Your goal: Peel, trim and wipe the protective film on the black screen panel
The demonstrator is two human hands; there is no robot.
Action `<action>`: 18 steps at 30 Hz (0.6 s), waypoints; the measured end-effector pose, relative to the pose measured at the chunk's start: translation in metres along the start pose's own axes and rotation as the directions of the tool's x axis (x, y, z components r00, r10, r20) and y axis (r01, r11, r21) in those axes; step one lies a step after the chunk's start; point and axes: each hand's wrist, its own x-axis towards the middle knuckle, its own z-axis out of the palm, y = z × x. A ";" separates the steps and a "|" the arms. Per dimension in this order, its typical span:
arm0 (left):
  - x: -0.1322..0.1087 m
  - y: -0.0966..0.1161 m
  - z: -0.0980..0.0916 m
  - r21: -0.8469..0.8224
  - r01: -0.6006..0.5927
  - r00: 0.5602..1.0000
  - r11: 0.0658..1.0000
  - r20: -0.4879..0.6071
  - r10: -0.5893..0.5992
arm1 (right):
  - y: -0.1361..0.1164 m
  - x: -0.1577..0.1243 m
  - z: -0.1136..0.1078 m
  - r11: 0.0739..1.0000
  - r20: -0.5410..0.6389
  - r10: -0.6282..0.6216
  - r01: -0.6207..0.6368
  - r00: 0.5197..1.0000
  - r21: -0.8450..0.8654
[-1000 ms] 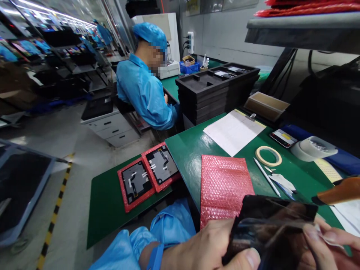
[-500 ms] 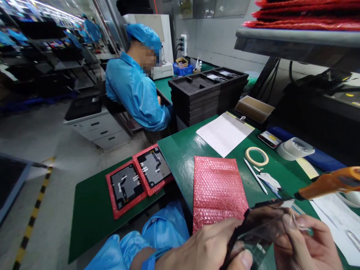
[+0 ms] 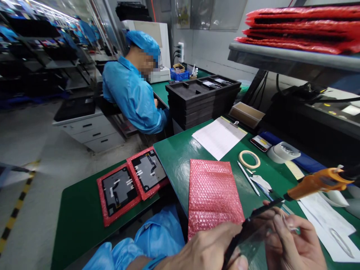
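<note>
Your left hand (image 3: 208, 247) and right hand (image 3: 295, 243) both hold the dark panel (image 3: 254, 221), low at bottom right, above the green table (image 3: 180, 157) edge. The panel is thin, glossy and black, tilted almost edge-on, with a reflective face. Left fingers are curled, thumb clamped on its near edge. Right thumb and forefinger are pinched shut on its right end. The red bubble-wrap pouch (image 3: 213, 195) lies flat just beside it, and the orange tool (image 3: 315, 183) is near on the right.

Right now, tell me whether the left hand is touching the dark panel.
Touching. Head view: the left hand grips the dark panel at its near end, thumb on it.
</note>
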 end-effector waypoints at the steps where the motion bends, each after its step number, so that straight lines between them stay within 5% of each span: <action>1: 0.000 -0.001 0.000 -0.002 0.004 1.000 1.000 0.008 -0.004 | 0.001 0.000 -0.001 1.000 0.001 0.008 -0.008 1.000 0.004; 5: -0.005 0.002 0.004 -0.053 0.053 0.999 0.997 0.005 -0.053 | 0.001 -0.004 -0.001 1.000 -0.021 -0.001 0.001 1.000 -0.009; 9: -0.018 0.006 0.011 -0.150 0.214 0.951 0.965 -0.195 -0.241 | -0.004 -0.009 0.011 0.978 -0.146 -0.193 0.178 0.970 -0.112; 12: -0.020 0.003 0.010 -0.228 0.329 0.887 0.917 -0.259 -0.382 | -0.011 -0.013 0.017 0.818 -0.105 -0.535 0.483 0.838 -0.311; 15: -0.011 -0.001 0.006 -0.339 0.260 0.905 0.904 -0.243 -0.351 | -0.014 -0.015 0.010 0.619 0.044 -0.707 0.647 0.706 -0.446; 18: 0.003 -0.006 0.002 -0.433 0.187 0.922 0.882 -0.233 -0.310 | -0.011 -0.012 -0.012 0.624 0.124 -0.624 0.587 0.772 -0.515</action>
